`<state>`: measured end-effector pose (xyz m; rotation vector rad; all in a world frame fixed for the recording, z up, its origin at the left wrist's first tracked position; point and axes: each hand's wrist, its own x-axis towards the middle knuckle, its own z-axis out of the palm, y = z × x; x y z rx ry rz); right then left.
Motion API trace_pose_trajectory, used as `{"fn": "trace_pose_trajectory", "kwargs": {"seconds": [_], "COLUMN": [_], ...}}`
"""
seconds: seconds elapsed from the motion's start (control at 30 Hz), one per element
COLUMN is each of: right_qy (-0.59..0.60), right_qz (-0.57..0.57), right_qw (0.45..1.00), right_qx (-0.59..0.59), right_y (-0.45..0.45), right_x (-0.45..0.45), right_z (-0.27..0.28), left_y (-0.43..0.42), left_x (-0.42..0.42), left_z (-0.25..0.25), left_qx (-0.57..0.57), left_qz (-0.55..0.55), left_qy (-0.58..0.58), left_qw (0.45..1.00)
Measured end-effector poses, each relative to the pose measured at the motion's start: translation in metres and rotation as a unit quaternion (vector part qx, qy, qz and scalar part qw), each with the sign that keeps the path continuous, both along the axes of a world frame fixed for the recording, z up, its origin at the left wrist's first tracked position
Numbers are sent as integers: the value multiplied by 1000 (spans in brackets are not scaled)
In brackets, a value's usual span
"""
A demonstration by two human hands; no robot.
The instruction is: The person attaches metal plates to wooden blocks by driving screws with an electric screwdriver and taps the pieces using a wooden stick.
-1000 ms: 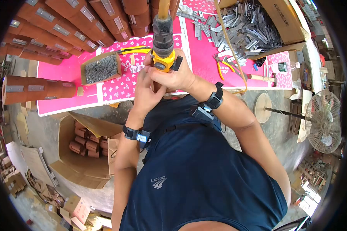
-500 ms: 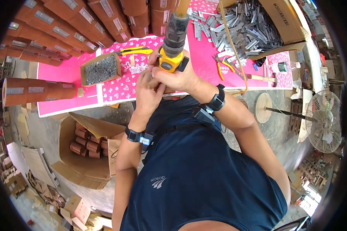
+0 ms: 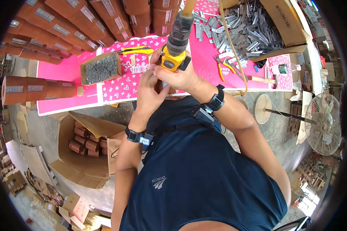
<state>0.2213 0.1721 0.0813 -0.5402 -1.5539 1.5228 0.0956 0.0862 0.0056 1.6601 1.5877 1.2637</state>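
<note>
The right hand (image 3: pixel 184 79) grips a yellow-and-black power tool (image 3: pixel 174 59) over a pink worktop (image 3: pixel 203 63); the left hand (image 3: pixel 148 91) curls just beside, its grip too hidden to tell.

Both hands are brought together in front of the trunk (image 3: pixel 204 165). The left arm (image 3: pixel 123 184) is held close to the body's left side, with its forearm (image 3: pixel 142 111) directed forward and slightly inward. The left hand (image 3: pixel 148 90) is turned with its back uppermost; its fingers (image 3: pixel 144 81) are bent, and its thumb (image 3: pixel 163 92) is set apart from them, angled toward the other hand. The right arm (image 3: pixel 268 163) is carried wider, bent at the elbow (image 3: pixel 244 127), so that its forearm is slanted inward across the front. The right hand (image 3: pixel 183 79) is wrapped in a firm grip, its thumb (image 3: pixel 162 72) being laid across toward the left fingers. The left palm is hidden.
</note>
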Motion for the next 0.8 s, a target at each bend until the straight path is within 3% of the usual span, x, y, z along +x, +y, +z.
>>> {"fn": "trace_pose_trajectory", "kwargs": {"seconds": [0.17, 0.27, 0.37, 0.53, 0.8], "right_qy": [21, 24, 17, -18, -21], "right_qz": [-1, 2, 12, 10, 0], "right_qw": [999, 999, 1000, 999, 1000], "right_qx": [-40, -39, -21, 31, 21], "right_y": [-1, 1, 0, -2, -2], "right_x": [4, 4, 4, 0, 2], "right_z": [-3, -4, -3, -2, -3], "left_y": [-4, 0, 2, 2, 4], "left_x": [3, -2, -2, -3, -2], "left_z": [-15, -24, -39, -49, -49], "left_qx": [-9, -49, -20, -72, -19], "left_qz": [-33, -63, -58, -83, -80], "left_qy": [-42, 7, 6, -23, -23], "left_qw": [999, 997, 998, 994, 996]}}
